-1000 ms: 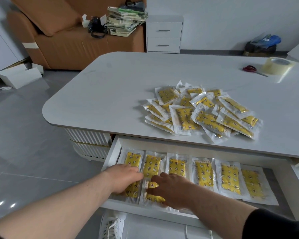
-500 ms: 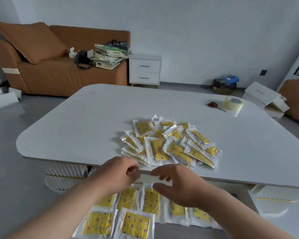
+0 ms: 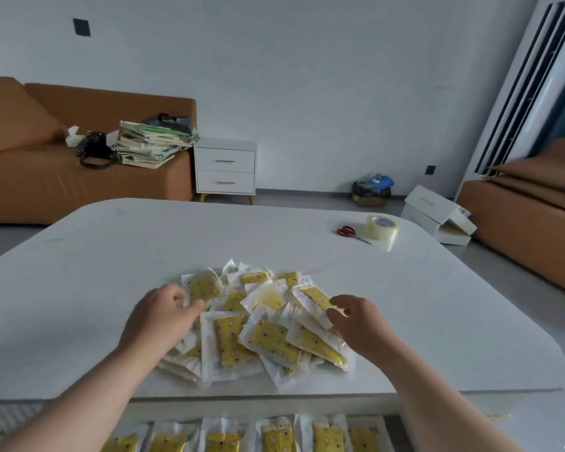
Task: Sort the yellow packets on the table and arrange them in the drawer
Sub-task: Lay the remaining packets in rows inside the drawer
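The left hand (image 3: 159,318) lies on the left edge of the pile of yellow packets (image 3: 261,334), fingers curled and close together over the wrappers. Its fingertips touch a packet there, but whether they grip it I cannot tell. The pile sits between the two hands on the white table (image 3: 111,256), packets overlapping at all angles (clear wrappers, yellow insides). The right hand (image 3: 359,324) is at the pile's right edge, thumb and forefinger bent round the near end of a long packet (image 3: 313,296) and pinching it. Nearer the person than both wrists, a row of packets (image 3: 274,437) lies side by side in the open drawer (image 3: 388,429). Well beyond the right fingertips lie red scissors (image 3: 349,232) and a tape roll (image 3: 381,228).
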A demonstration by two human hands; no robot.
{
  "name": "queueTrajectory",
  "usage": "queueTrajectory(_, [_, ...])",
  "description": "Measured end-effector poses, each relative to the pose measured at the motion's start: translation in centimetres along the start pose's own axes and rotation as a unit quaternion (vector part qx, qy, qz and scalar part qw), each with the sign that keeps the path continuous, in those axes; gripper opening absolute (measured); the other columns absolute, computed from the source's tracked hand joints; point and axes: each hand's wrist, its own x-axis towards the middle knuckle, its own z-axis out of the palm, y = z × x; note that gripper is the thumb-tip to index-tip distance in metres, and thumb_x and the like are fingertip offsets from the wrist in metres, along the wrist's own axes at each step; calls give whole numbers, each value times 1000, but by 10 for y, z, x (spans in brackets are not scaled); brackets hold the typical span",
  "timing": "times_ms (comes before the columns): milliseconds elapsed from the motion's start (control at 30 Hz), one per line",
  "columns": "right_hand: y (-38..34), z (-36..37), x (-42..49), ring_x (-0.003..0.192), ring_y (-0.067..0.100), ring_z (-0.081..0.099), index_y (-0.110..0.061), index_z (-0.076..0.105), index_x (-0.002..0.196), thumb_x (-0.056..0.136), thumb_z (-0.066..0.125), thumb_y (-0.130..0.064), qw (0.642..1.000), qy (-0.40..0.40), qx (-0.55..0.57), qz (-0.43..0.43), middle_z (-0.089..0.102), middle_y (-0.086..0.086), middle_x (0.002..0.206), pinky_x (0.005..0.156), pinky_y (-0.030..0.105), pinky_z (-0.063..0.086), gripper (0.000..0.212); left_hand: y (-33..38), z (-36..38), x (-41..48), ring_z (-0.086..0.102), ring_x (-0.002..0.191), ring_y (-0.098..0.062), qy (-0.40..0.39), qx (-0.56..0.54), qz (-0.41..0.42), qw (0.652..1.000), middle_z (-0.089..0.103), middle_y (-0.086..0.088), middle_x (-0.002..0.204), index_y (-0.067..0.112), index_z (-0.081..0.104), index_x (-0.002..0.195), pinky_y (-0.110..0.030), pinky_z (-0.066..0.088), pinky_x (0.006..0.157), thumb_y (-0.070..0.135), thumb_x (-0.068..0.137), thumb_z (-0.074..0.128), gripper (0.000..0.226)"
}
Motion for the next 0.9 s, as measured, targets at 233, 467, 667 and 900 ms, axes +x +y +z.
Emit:
queueTrajectory(233, [6, 26, 66, 93, 26, 59, -16, 66, 96, 86, 49, -37, 993, -7, -91, 80, 67, 6, 96, 85, 34, 52, 29, -16, 11, 90, 64, 84, -37, 10, -46, -142, 989, 66, -21, 92, -5, 65, 97, -40, 52, 73, 48, 82, 66, 55])
queueTrajectory(467, [10, 27, 89, 127, 28, 47, -22, 53, 135, 87, 48, -62, 972, -44, -214, 83, 52, 3, 135, 102, 36, 41, 62, -9, 53, 103, 64, 85, -29, -40, 130, -132, 982, 66, -5, 91, 14, 59, 91, -37, 55, 79, 82, 65, 53, 73])
queueTrajectory(667, [7, 23, 93, 83, 17, 52, -16, 63, 106, 78, 65, -55, 978, -16, -169, 121, 51, -5, 83, 70, 28, 45, 48, -5, 57, 116, 62, 90, -31, -76, 114, -147, 980, 65, -5, 96, 16, 61, 96, -41, 54, 85, 78, 46, 65, 80])
queueTrajectory(900, [10, 21, 95, 92, 23, 52, -11, 46, 121, 77, 79, -32, 983, 49, 17, 177, 49, -1, 92, 73, 34, 46, 59, -10, 49, 116, 56, 94, -32, -45, 11, -170, 984, 56, -12, 106, 7, 47, 108, -34, 46, 69, 33, 63, 83, 64])
